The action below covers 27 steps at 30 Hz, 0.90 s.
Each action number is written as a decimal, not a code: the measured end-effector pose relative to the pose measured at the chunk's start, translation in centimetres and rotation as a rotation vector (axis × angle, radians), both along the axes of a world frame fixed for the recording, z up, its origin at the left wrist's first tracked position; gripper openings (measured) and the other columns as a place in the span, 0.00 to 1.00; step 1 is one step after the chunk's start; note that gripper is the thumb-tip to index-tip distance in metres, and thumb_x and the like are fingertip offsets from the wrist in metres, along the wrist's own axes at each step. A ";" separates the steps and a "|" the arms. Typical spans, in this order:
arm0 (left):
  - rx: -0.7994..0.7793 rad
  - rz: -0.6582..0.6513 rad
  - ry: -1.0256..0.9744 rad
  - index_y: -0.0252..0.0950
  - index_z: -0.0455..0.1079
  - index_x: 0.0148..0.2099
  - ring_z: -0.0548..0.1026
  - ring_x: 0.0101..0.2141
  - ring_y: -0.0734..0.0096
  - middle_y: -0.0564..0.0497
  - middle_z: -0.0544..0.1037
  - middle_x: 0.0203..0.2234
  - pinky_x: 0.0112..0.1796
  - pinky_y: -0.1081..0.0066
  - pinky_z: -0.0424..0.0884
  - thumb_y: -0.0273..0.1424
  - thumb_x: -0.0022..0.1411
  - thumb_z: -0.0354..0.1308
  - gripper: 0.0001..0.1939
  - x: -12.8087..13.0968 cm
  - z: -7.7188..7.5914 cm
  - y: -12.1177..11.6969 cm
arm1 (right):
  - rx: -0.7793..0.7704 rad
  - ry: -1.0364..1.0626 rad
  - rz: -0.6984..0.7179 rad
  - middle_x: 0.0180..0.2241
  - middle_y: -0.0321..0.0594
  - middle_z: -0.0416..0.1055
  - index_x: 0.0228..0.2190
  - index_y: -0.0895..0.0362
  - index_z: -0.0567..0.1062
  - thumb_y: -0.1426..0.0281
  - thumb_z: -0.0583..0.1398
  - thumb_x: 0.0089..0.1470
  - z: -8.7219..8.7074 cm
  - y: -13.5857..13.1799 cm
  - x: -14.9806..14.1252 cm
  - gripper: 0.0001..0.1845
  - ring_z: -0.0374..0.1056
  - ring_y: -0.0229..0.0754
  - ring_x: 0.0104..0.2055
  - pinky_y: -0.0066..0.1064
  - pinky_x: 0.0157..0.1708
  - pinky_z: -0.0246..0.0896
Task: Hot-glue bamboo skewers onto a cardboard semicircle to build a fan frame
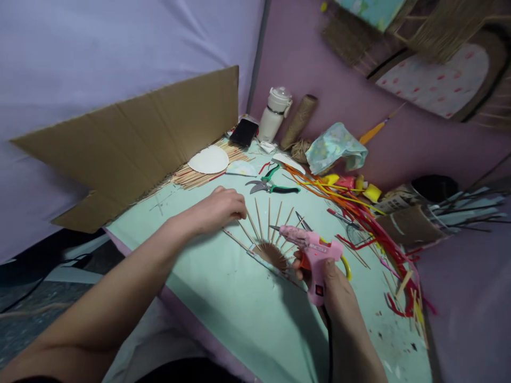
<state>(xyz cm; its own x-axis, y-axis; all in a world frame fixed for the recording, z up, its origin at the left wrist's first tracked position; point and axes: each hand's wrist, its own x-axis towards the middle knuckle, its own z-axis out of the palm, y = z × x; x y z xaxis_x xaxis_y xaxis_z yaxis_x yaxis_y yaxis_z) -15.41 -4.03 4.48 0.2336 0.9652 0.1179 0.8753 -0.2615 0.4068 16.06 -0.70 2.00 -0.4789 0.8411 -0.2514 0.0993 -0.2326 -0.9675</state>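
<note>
A pink hot glue gun (307,242) is gripped in my right hand (329,276), a finger at its orange trigger and its nozzle pointing left. Below the nozzle lies a brown half-round piece (271,254) with thin wooden sticks (258,217) fanning out from it. Along its near edge runs a pale patterned strip (265,266). My left hand (225,207) is closed at the outer ends of the left-hand sticks, its fingertips pinched together. Whatever is between those fingers is too hidden to make out.
Green-handled pruning shears (271,183) lie beyond the fan, near a pile of sticks (195,173) and a white disc (208,159). A cardboard sheet (159,143) stands at the left. Coloured pipe cleaners (351,202) spread along the right. A white bottle (273,117) stands at the back.
</note>
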 end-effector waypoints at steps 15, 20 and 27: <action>-0.135 -0.100 -0.056 0.38 0.75 0.34 0.70 0.41 0.65 0.51 0.76 0.33 0.44 0.63 0.57 0.32 0.69 0.51 0.13 -1.3 -1.4 1.2 | -0.026 -0.212 -0.074 0.29 0.45 0.75 0.35 0.60 0.81 0.37 0.56 0.53 0.2 -1.9 -0.6 0.38 0.64 0.39 0.25 0.28 0.20 0.55; -0.129 -0.096 -0.041 0.39 0.74 0.33 0.69 0.40 0.64 0.50 0.75 0.32 0.44 0.63 0.58 0.32 0.70 0.50 0.15 -1.3 -1.7 1.3 | -0.048 -0.223 -0.066 0.28 0.45 0.74 0.34 0.61 0.81 0.37 0.57 0.52 0.2 -2.1 -0.6 0.38 0.59 0.36 0.21 0.27 0.19 0.53; -0.142 -0.096 -0.037 0.38 0.72 0.31 0.68 0.39 0.64 0.50 0.74 0.32 0.42 0.63 0.58 0.30 0.69 0.51 0.14 -1.0 -1.6 1.5 | -0.010 -0.249 0.017 0.29 0.46 0.75 0.33 0.60 0.81 0.36 0.55 0.53 -0.4 -1.8 0.5 0.39 0.61 0.37 0.22 0.27 0.19 0.56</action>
<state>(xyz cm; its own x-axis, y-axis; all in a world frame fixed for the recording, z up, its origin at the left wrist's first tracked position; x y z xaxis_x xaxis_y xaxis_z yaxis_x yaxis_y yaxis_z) -16.37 -2.51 2.83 0.3233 0.9463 -0.0074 0.8328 -0.2808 0.4772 16.54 -2.49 1.63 -0.4152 0.8304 -0.3715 0.3382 -0.2381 -0.9104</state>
